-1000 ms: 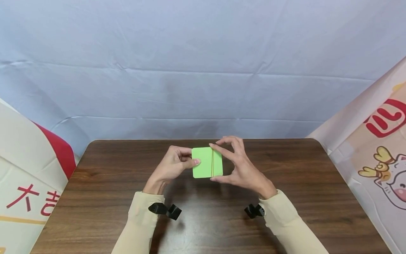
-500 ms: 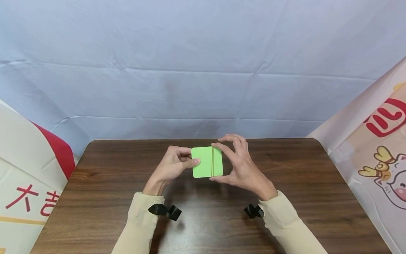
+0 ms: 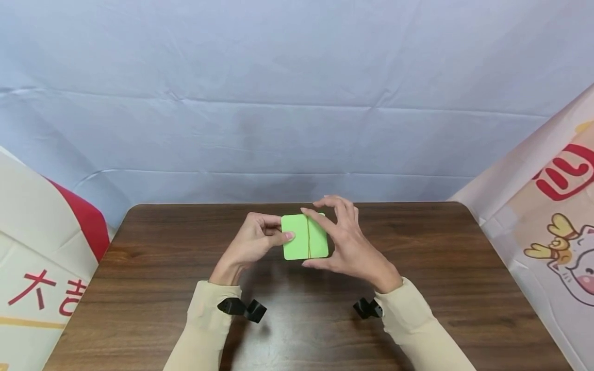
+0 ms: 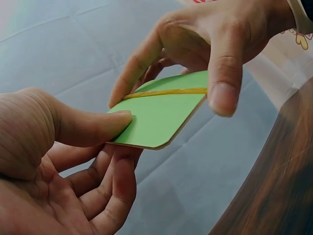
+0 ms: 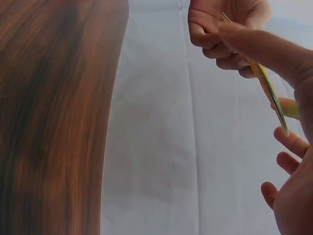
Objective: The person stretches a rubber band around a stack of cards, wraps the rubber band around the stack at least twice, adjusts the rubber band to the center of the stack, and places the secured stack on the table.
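A thin bright-green square card (image 3: 297,249) with rounded corners is held up above the table in the head view. Around it runs a yellow rubber band (image 4: 166,92), crossing the card near its middle. My left hand (image 3: 252,242) pinches the card's left side, thumb on the face and fingers behind. With thumb and index finger my right hand (image 3: 355,250) spans the card at its two opposite edges, where the band wraps over; its other fingers stay off the card. In the right wrist view the card (image 5: 279,111) appears edge-on, its back mostly hidden.
The dark wood-grain table (image 3: 162,288) lies under both hands. A pale grey-blue cloth (image 3: 297,134) hangs behind it. Printed cloths stand at the left (image 3: 42,247) and right (image 3: 552,221). Black wrist devices (image 3: 241,308) sit on both cream sleeves.
The rubber band has shifted a little left across the card, from near its right side toward the middle, along with my right thumb and index finger. My left hand stays nearly still.
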A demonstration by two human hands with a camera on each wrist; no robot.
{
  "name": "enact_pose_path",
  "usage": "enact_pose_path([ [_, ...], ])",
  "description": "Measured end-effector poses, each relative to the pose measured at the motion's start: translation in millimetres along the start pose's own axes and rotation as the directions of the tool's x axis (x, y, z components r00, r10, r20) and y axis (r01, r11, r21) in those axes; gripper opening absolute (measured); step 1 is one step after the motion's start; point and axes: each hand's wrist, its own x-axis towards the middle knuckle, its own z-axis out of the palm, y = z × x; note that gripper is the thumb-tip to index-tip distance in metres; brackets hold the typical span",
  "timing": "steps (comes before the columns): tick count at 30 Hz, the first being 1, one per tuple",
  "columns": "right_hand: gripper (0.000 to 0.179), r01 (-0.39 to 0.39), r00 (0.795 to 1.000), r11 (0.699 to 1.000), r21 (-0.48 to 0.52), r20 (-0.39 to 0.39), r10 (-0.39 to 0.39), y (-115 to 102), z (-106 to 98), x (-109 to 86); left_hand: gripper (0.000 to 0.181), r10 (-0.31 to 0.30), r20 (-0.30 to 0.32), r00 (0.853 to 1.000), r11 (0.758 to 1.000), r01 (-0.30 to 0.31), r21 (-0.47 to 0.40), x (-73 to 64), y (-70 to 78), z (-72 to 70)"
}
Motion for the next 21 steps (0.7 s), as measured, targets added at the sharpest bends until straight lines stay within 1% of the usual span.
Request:
enact_pose_path([
  [2,0.105,-0.005,1.000,1.000,-0.013,-0.003,0.005,1.7,-0.7,-1.3,0.021,-0.007,-0.001,1.000,1.000,0.007,0.002,-0.5,0.6,-0.4],
  [4,0.106,-0.006,1.000,1.000,-0.022,-0.011,0.006,3.6,-1.2,-2.5,0.021,-0.011,-0.003,1.000,1.000,0.011,0.005,-1.1,1.1,-0.7],
  [11,0.095,0.032,0.999,0.999,-0.008,-0.035,-0.032,5.8,-0.8,-2.3,0.022,-0.011,0.003,1.000,1.000,0.011,0.012,-1.2,2.1,1.1],
  [16,0.094,0.051,0.998,0.999,-0.006,-0.041,-0.052,3.2,-0.4,0.3,0.022,-0.005,0.017,1.000,1.000,0.004,0.022,0.7,3.2,4.2],
  [21,0.096,0.047,0.998,0.999,-0.017,-0.028,-0.048,2.0,0.5,1.7,0.022,-0.007,0.003,1.000,0.999,0.006,0.032,1.4,3.9,4.6],
])
